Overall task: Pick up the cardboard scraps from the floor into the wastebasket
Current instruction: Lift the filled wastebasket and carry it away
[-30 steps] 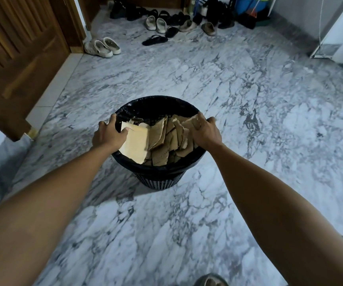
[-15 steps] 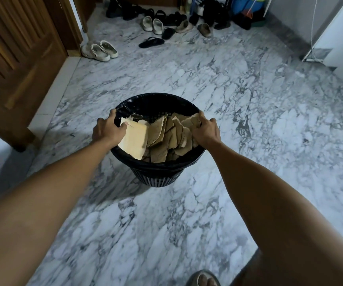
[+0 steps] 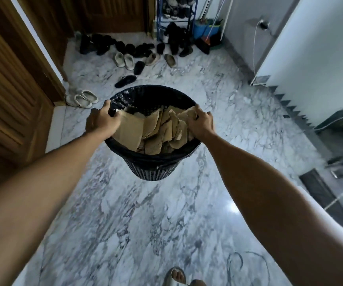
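A black mesh wastebasket (image 3: 152, 168) with a dark liner hangs in the air in front of me, above the marble floor. Several brown cardboard scraps (image 3: 158, 131) fill it to the rim. My left hand (image 3: 100, 120) grips the rim on the left side, fingers curled over the edge and a large pale scrap. My right hand (image 3: 200, 122) grips the rim on the right, over another scrap. No scraps are visible on the floor around the basket.
Wooden doors (image 3: 11, 89) stand at the left. Several shoes and sandals (image 3: 137, 54) lie at the far end by a shoe rack (image 3: 174, 13) and brooms. White clogs (image 3: 83, 99) sit by the door frame. A white wall is on the right. My sandalled foot (image 3: 175, 276) shows below.
The wastebasket has risen off the floor in both hands. The view has tilted up, showing more of the far end of the hall.
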